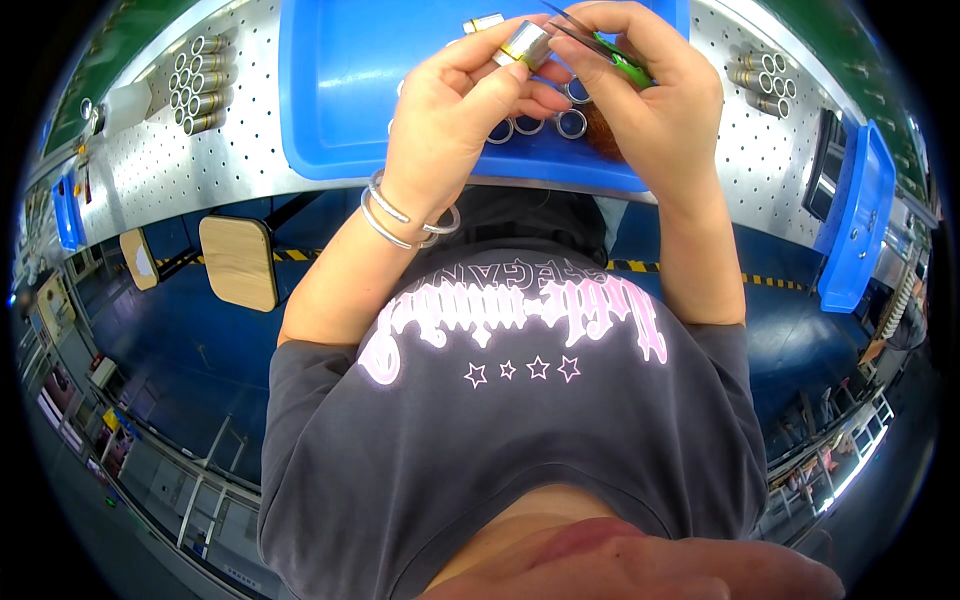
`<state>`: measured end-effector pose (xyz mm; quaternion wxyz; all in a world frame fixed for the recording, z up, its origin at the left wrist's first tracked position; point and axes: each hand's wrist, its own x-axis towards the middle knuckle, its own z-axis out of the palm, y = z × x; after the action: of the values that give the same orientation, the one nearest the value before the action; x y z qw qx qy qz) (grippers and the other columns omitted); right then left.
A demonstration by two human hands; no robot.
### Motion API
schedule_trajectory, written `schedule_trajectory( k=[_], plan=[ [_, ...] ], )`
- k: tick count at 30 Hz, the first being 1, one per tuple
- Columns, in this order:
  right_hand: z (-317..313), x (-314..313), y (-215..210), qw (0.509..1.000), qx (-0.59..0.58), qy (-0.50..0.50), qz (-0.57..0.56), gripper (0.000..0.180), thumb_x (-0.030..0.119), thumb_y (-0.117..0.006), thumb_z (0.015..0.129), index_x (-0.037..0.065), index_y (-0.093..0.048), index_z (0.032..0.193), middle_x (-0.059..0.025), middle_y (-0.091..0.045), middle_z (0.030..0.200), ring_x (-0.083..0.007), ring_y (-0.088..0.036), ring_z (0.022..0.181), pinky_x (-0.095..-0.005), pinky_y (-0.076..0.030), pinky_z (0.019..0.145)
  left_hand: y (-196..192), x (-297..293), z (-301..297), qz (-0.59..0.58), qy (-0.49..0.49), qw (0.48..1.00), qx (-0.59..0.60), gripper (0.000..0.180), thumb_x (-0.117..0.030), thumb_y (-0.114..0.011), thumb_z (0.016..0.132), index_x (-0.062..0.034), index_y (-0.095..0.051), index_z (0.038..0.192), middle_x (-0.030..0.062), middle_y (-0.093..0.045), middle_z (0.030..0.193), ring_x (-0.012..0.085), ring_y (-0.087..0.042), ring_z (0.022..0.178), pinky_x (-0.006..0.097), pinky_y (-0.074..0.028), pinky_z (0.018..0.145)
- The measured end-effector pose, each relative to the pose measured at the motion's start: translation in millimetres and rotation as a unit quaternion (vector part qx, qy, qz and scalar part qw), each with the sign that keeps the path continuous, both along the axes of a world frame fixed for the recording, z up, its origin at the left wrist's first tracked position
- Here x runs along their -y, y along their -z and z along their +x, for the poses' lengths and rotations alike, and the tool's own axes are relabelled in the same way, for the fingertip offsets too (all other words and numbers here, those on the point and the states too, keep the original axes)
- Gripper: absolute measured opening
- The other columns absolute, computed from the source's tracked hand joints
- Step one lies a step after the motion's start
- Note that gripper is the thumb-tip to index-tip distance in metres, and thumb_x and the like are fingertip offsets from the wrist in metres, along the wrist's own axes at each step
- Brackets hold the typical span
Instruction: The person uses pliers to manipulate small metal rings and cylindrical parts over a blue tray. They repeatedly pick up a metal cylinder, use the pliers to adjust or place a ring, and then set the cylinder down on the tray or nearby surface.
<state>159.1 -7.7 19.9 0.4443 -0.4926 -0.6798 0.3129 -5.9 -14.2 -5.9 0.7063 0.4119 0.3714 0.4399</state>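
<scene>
At ten o'clock, metal tubes [212, 80] lie nested on their sides, presumably to stop rolling. At twelve, over the blue tray [330, 135], the left hand [440, 110] pinches a silver tube [528, 42] between thumb and fingers, tilted, likely to present it to the other hand. At one, the right hand [670, 100] grips a green-handled pointed tool [630, 68], seemingly for fine control; tip contact cannot be confirmed. At two, a smaller tube stack [749, 76] lies apart.

Metal cylinder [526, 44] in left fingers [494, 94]
</scene>
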Motion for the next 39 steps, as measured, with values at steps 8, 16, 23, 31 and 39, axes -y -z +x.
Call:
schedule_trajectory(
  k=[8,16,23,31,39],
  plan=[
    [6,-5,-3,0.995,0.010,0.020,0.099,0.027,-0.002,-0.068,0.075,0.001,-0.060,0.101,-0.0063,-0.061,0.087,-0.0117,-0.057,0.078,-0.0231,-0.046,0.066,-5,0,0,0.001,0.005,1.000,0.004,0.036,-0.015,-0.047,0.094,0.0034,-0.049,0.125,0.0159,-0.063,0.105,0.0212,-0.066,0.090,0.029,-0.053,0.081],
    [8,7,-1,0.995,0.054,0.017,0.078,0.018,0.020,-0.072,0.078,0.009,-0.069,0.093,-0.0048,-0.068,0.083,-0.0165,-0.064,0.067,-0.0242,-0.049,0.057,1,-2,1,-0.015,-0.063,0.996,0.056,0.044,-0.015,-0.051,0.094,0.0018,-0.041,0.133,0.0149,-0.058,0.119,0.0208,-0.060,0.105,0.030,-0.051,0.088],
    [7,4,9,0.996,0.043,0.030,0.066,0.015,0.022,-0.070,0.079,0.011,-0.072,0.089,-0.0032,-0.069,0.080,-0.0150,-0.063,0.063,-0.0225,-0.047,0.054,-4,1,4,0.006,-0.058,0.997,0.043,0.044,-0.011,-0.052,0.093,0.0021,-0.041,0.134,0.0156,-0.058,0.118,0.0219,-0.060,0.105,0.032,-0.051,0.090],
    [10,6,7,0.996,0.058,0.034,0.062,0.015,0.023,-0.070,0.079,0.011,-0.072,0.088,-0.0028,-0.069,0.079,-0.0135,-0.063,0.061,-0.0217,-0.047,0.052,-7,2,6,0.006,-0.058,0.997,0.048,0.045,-0.010,-0.053,0.093,0.0022,-0.040,0.134,0.0160,-0.058,0.118,0.0222,-0.061,0.104,0.031,-0.051,0.089],
    [16,9,7,0.997,0.048,0.040,0.035,0.013,0.019,-0.068,0.081,0.010,-0.070,0.090,-0.0024,-0.068,0.075,-0.0135,-0.062,0.060,-0.0224,-0.046,0.051,-9,3,8,0.011,-0.072,0.997,0.031,0.042,-0.007,-0.055,0.091,0.0021,-0.044,0.130,0.0171,-0.058,0.118,0.0219,-0.061,0.104,0.031,-0.051,0.088]
  ],
)
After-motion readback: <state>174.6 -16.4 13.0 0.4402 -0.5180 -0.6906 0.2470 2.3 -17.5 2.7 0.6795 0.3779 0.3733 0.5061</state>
